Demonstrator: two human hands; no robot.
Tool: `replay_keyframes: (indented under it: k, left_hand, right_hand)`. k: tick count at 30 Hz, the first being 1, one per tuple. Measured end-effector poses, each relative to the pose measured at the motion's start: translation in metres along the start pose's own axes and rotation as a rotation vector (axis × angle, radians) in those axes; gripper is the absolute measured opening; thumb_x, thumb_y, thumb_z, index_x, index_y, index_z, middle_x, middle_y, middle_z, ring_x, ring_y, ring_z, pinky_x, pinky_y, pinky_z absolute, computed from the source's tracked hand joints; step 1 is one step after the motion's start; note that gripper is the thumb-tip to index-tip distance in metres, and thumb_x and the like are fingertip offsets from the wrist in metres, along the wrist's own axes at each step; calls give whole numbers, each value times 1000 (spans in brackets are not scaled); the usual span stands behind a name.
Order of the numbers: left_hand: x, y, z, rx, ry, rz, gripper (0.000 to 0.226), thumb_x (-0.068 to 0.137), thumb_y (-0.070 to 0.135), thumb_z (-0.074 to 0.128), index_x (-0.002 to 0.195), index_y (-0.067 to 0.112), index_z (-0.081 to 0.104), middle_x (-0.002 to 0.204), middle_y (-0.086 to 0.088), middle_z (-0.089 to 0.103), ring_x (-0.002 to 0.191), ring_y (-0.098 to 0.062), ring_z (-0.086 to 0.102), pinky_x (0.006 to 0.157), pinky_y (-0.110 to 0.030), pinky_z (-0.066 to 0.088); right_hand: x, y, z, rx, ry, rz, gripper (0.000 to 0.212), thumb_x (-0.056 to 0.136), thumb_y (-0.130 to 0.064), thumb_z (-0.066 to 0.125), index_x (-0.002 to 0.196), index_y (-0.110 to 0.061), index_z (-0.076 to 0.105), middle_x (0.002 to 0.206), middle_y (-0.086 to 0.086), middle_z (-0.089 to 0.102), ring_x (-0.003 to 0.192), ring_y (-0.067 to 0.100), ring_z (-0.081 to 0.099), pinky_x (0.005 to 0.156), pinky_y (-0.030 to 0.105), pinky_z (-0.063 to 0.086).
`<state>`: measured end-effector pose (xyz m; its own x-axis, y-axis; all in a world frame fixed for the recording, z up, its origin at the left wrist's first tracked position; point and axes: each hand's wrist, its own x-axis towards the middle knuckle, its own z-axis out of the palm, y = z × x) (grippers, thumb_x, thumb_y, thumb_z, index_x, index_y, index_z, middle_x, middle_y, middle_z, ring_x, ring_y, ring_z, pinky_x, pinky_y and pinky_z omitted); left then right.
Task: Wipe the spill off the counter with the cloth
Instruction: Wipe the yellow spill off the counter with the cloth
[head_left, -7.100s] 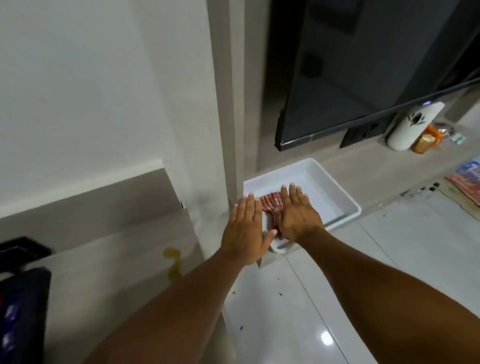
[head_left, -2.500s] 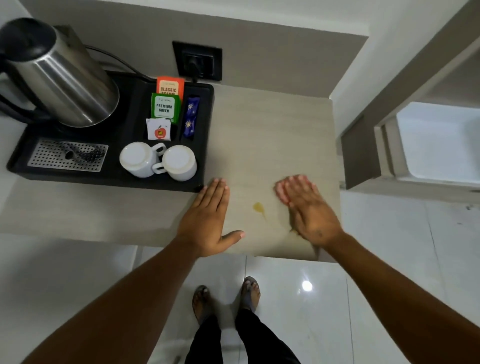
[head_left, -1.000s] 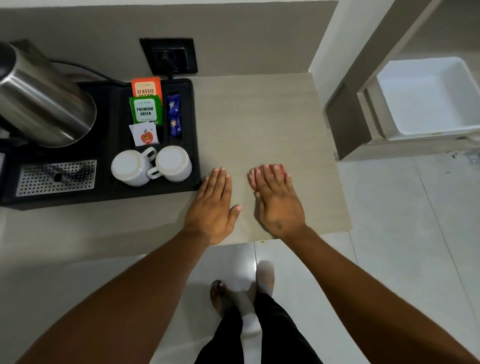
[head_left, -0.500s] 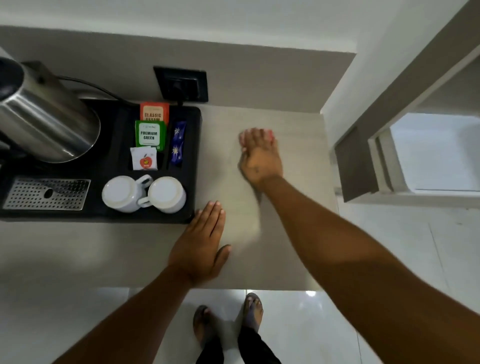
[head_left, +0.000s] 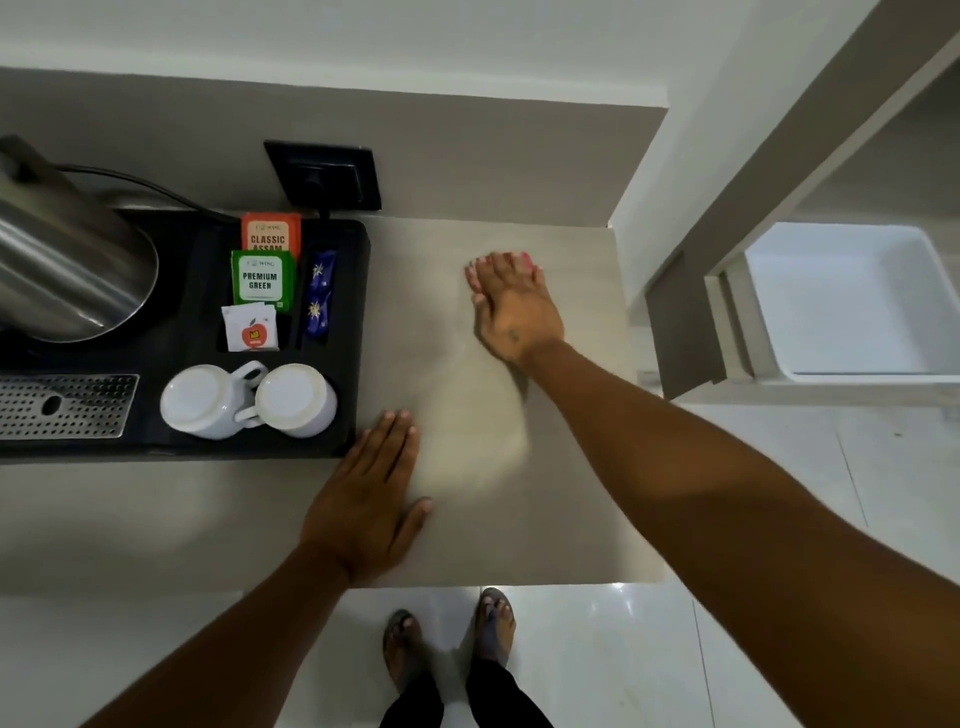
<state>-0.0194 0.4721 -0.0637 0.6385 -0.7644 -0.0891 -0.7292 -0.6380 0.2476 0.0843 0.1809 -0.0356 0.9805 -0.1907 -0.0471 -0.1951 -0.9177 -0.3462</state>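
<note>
My right hand (head_left: 514, 306) lies flat on the beige counter (head_left: 571, 493), far from me, pressing down a red cloth (head_left: 525, 258). Only a thin red edge of the cloth shows past my fingertips. My left hand (head_left: 371, 499) rests flat and empty on the counter near its front edge, fingers together, next to the black tray. A pale wet smear (head_left: 483, 415) runs between the two hands. No yellow spill is visible.
A black tray (head_left: 353, 332) on the left holds a steel kettle (head_left: 67, 270), two upturned white cups (head_left: 249, 400) and tea packets (head_left: 265, 275). A wall socket (head_left: 324, 174) sits behind. A white bin (head_left: 852, 306) stands at the right, beyond a wall panel.
My right hand took the cloth from the white bin, brought it over the yellow spill and slid it away from me across the counter. The yellow spot is gone. My left hand stayed flat.
</note>
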Motion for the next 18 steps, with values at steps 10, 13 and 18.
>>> replay_keyframes:
  k: [10,13,18]
  left_hand:
    - [-1,5,-8,34,-54,-15,79,100,51,31,159,-1,21,168,-21,18,158,-34,11,128,-51,15]
    - [-3,8,-10,33,-45,-16,80,99,51,29,157,-3,25,167,-23,23,156,-38,18,127,-52,17]
    - [12,33,-12,35,-81,-78,92,94,61,13,158,-5,17,168,-26,15,157,-39,9,129,-50,6]
  right_hand:
    - [-209,-49,50,8,5,-203,60,99,-24,42,156,-24,25,164,4,25,154,28,7,125,49,8]
    - [-235,-13,33,29,18,3,67,94,-14,46,156,-29,25,165,1,21,154,27,2,125,47,5]
    - [-220,27,4,67,45,181,50,105,-24,38,154,-24,30,166,3,19,154,25,3,126,40,4]
